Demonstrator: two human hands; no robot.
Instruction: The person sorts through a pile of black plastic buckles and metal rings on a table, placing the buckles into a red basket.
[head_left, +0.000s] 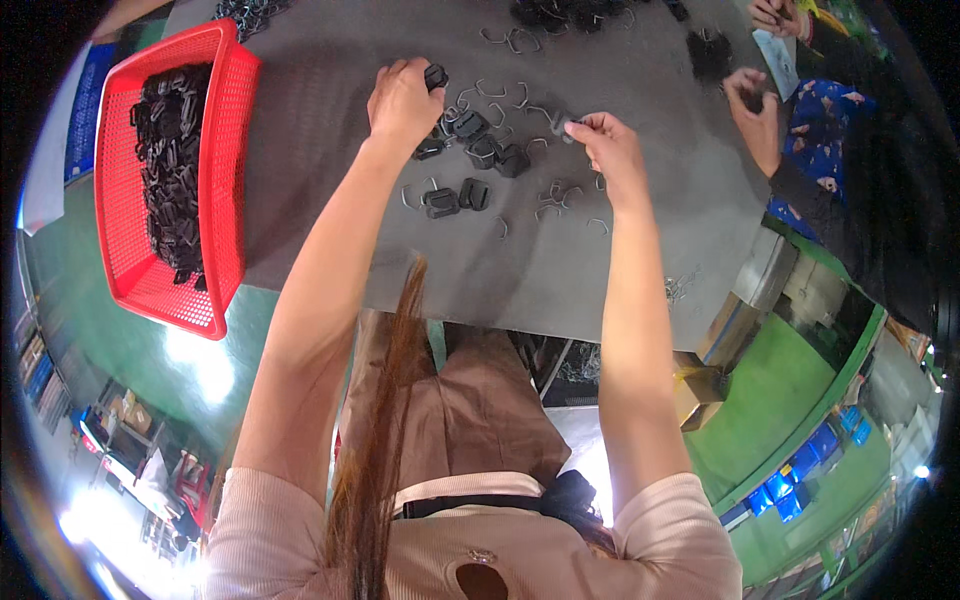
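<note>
My left hand (402, 105) is closed around a small black plastic buckle (435, 77), which sticks out between thumb and fingers. Further right, my right hand (612, 150) pinches a small metal wire hook (560, 122) by its end; its exact shape is blurred. Between and just below the hands lies a loose group of black plastic buckles (484, 150), mixed with bent silver wire hooks. Two more black buckles (441, 203) lie nearer to me. Several loose wire hooks (555, 197) are scattered to their right on the grey table (330, 120).
A red plastic basket (228, 180) full of black plastic parts (175, 160) stands at the table's left edge. Dark parts (570, 12) and hooks lie at the far side. At right, a co-worker's hands (760, 115) work close by. A cardboard box (697, 392) sits below the table's right edge.
</note>
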